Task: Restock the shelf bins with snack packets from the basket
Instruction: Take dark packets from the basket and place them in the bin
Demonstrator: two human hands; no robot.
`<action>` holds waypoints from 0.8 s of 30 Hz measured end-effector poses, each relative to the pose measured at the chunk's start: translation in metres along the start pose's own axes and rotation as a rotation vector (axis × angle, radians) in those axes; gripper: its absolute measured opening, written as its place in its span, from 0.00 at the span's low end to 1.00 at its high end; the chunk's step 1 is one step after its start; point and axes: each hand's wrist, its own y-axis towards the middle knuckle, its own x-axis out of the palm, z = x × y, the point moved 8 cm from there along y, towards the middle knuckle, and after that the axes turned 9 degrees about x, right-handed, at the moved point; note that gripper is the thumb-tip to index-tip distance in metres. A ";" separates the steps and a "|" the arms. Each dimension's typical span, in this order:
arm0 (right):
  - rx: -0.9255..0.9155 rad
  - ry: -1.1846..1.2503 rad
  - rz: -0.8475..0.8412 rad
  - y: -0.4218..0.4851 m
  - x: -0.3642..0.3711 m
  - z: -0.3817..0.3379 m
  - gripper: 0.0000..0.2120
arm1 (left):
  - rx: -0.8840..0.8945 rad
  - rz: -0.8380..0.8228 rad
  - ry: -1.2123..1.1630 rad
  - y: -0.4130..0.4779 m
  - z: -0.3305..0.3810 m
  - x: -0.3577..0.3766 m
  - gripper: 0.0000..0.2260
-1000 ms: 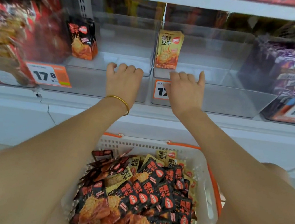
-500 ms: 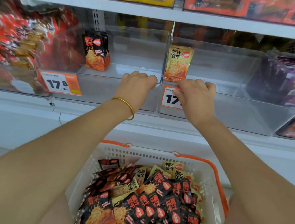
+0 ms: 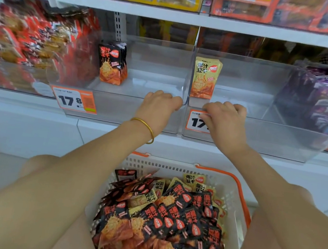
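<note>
Snack packets, flat foil ones mostly in black and orange with a few in yellow, lie heaped in the white slotted plastic basket with orange handles, low in front of me between my forearms. Above it on the shelf, two see-through bins stand side by side. My left grip is clenched over the front rim of the left clear plastic bin, fingers curled over the edge close to its right corner. My right grip is clenched the same way on the front rim of the right clear plastic bin, close to its left corner, and covers part of the orange-bordered price tag there. A small upright stack of black-and-orange packets stands at the left of the left bin, well apart from my fingers. An upright stack of yellow packets stands against the left wall of the right bin, just behind my right grip. A thin gold bangle circles my left wrist. A second orange price tag sits on the left bin's front. Red packets fill the bin further left, purple packets the one further right.
</note>
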 end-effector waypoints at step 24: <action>0.380 -0.087 -1.161 -0.199 0.170 0.013 0.24 | 0.217 0.120 -0.139 -0.082 0.046 0.082 0.12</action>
